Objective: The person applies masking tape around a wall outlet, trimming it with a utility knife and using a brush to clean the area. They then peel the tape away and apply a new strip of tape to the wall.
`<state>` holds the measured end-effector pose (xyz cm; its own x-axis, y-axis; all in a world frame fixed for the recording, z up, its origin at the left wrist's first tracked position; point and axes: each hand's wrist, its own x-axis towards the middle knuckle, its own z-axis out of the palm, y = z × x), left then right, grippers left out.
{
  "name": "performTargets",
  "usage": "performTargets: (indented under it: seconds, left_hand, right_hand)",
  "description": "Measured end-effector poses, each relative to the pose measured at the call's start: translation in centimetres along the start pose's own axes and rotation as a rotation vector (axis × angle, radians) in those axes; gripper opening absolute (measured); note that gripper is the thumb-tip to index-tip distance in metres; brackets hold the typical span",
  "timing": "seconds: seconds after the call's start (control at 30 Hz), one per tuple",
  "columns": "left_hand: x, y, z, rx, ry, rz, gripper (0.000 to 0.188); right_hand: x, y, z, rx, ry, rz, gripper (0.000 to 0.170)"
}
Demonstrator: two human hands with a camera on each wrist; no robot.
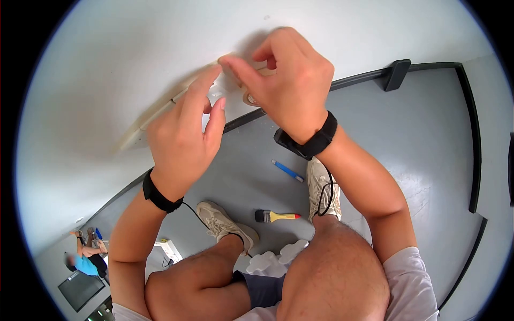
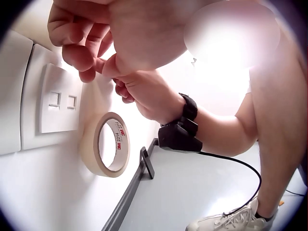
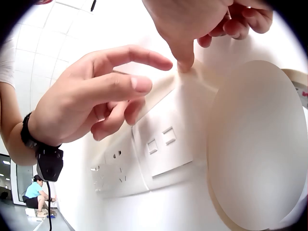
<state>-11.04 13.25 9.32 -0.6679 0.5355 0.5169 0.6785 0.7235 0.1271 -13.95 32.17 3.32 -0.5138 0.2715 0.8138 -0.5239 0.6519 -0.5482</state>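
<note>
A strip of masking tape (image 3: pixel 156 98) runs along the upper edge of white wall plates: a power socket (image 3: pixel 118 166) and a two-port network outlet (image 2: pixel 60 98). My right hand (image 1: pixel 294 80) presses its straight thumb onto the strip near the outlet's corner, other fingers loosely bent off the wall. Close beside that thumb, the left hand (image 1: pixel 184 128) reaches its index fingertip to the same edge, its thumb held apart. The masking tape roll (image 2: pixel 91 149) hangs against the wall beside the outlet, below the right hand; a pale blurred disc covers much of it in the right wrist view.
On the grey floor lie a blue utility knife (image 1: pixel 287 170) and a paintbrush (image 1: pixel 284 216), between and near the shoes. A black phone-like slab (image 1: pixel 397 75) leans at the dark baseboard (image 1: pixel 353 81). Another person (image 1: pixel 88 263) sits farther off along the wall.
</note>
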Motion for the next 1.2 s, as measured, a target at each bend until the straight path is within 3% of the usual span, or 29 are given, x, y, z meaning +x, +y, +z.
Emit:
performTargets:
  seconds: [0.27, 0.4, 0.5, 0.63, 0.8, 0.87, 0.93, 1.0, 1.2]
  left_hand:
    - [-0.6, -0.2, -0.3, 0.077, -0.106, 0.0, 0.062]
    - [-0.6, -0.5, -0.9, 0.056, -0.101, -0.007, 0.065]
    - [-0.7, -0.8, -0.8, 0.104, -0.131, 0.036, 0.071]
    - [-0.6, -0.7, -0.6, 0.147, -0.194, 0.059, 0.077]
    - [-1.1, -0.2, -0.7, 0.085, -0.177, 0.0, 0.072]
    - [-1.3, -0.3, -0.7, 0.026, -0.154, -0.013, 0.073]
    - [-1.6, -0.1, -0.9, -0.003, -0.218, -0.157, 0.068]
    - [-1.6, -0.3, -0.6, -0.011, -0.195, -0.139, 0.066]
    - [-1.4, -1.0, 0.1, -0.039, -0.119, -0.088, 0.06]
  right_hand:
    - [-0.8, 0.4, -1.0, 0.041, -0.054, 0.035, 0.035]
    - [-4.1, 1.6, -3.9, 0.015, -0.158, 0.225, 0.028]
    - [-6.5, 2.4, -4.8, -0.042, -0.334, 0.405, 0.041]
    - [-7.2, 2.9, -4.4, 0.002, -0.316, 0.352, 0.041]
    - [-7.9, 3.4, -3.9, 0.06, -0.32, 0.488, 0.034]
    - [-8.3, 2.9, -4.1, 0.087, -0.287, 0.456, 0.033]
    - [-8.9, 2.0, -4.8, 0.105, -0.262, 0.435, 0.032]
    - [-8.9, 1.1, -5.1, 0.164, -0.226, 0.335, 0.035]
    - [-9.5, -0.1, -4.3, 0.408, -0.193, 0.334, 0.042]
